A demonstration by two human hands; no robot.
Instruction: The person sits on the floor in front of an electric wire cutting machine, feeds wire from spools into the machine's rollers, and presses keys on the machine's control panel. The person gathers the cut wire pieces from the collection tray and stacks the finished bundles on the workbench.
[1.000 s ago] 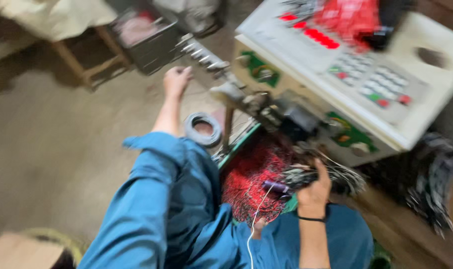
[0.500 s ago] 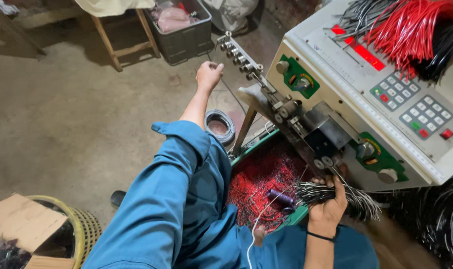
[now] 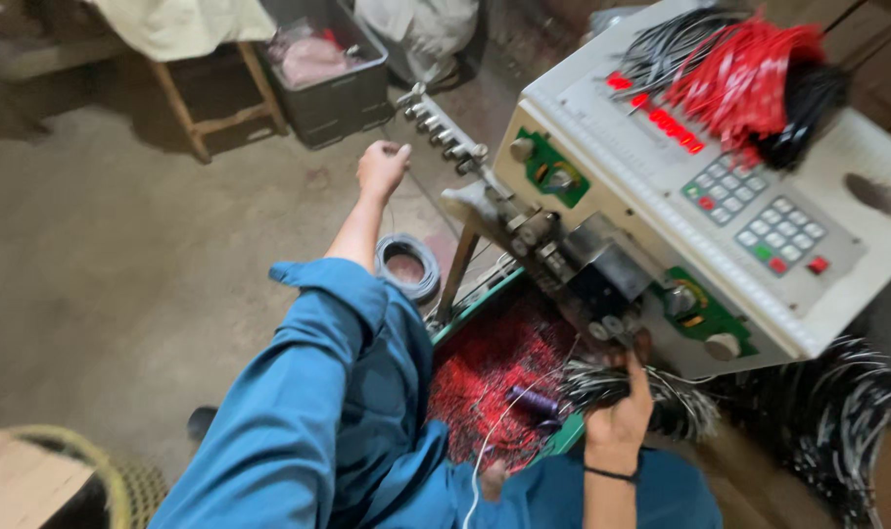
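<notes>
A dusty concrete floor (image 3: 122,294) fills the left of the view, with a wooden stool (image 3: 211,108) and a grey plastic crate (image 3: 333,83) at the far edge. To the right stands a cream-coloured wire-cutting machine (image 3: 661,245) with a keypad, red display and green side plates; loose red and black wire pieces (image 3: 749,83) lie on its top.

The left hand (image 3: 382,167) reaches forward on an outstretched arm in a blue sleeve, its fingers curled together just beside the row of metal rollers (image 3: 441,127) at the machine's inlet. Whether it pinches a wire there cannot be told. Below that arm, a coil of grey wire (image 3: 406,266) lies on the floor.

The right hand (image 3: 617,411) is clenched around a bundle of black-and-white cut wires (image 3: 661,402) directly under the machine's outlet. Just left of it, a green tray (image 3: 485,309) holds a heap of short red wires (image 3: 499,372).
</notes>
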